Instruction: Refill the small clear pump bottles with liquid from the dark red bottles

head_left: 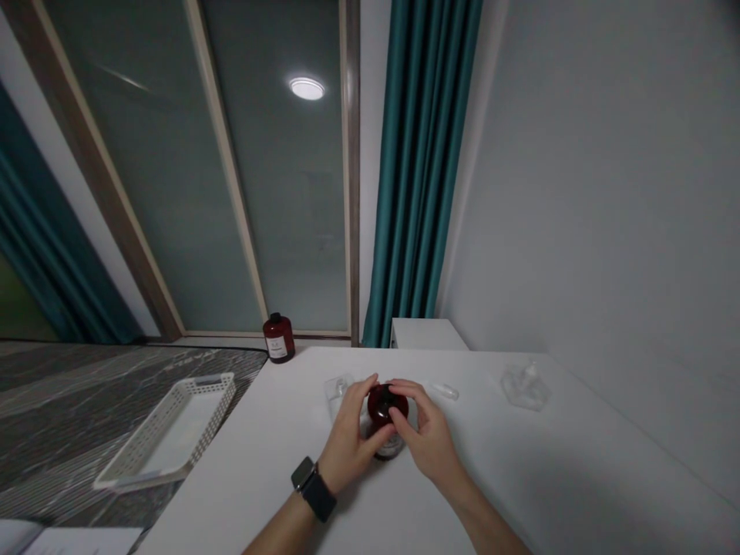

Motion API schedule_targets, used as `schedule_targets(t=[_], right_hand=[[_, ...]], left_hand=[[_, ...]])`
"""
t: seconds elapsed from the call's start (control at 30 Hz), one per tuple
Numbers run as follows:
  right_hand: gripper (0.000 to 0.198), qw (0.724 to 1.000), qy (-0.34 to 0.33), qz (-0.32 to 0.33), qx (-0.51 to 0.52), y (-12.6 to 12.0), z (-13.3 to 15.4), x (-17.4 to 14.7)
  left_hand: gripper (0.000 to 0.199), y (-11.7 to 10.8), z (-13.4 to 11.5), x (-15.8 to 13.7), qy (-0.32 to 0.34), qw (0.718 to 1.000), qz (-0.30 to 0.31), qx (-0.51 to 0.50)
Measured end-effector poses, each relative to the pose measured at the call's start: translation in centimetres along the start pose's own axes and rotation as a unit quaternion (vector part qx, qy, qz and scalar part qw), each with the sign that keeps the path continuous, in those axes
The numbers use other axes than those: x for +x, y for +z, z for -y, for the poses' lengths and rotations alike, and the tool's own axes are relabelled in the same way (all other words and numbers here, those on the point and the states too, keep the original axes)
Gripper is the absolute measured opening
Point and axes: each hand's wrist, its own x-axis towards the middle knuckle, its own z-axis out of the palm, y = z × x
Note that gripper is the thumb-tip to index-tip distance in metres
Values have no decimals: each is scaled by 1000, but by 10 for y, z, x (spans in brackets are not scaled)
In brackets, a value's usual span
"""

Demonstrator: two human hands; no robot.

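Between my two hands stands a dark red bottle, its rounded top facing me and part of a label showing low down. My left hand, with a black watch on the wrist, curls its fingers and thumb round the bottle's left side. From the right, my right hand closes on the bottle, its thumb near the top. Fingers hide much of the bottle's sides. Just behind my left hand lies a clear plastic or glass piece, partly covered. A clear tube-like piece rests beyond my right hand.
Another dark red bottle with a white label stands at the table's far left corner. A clear hexagonal dish sits on the white table at right. Left of the table, a white basket lies on a grey patterned surface.
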Motion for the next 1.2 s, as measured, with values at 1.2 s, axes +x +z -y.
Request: schedule_targets(t=[1.2], right_hand=[[41,987,114,62,97,-8,-18,-5]], left_hand=[[45,4,-5,2,-10,999,1,-45]])
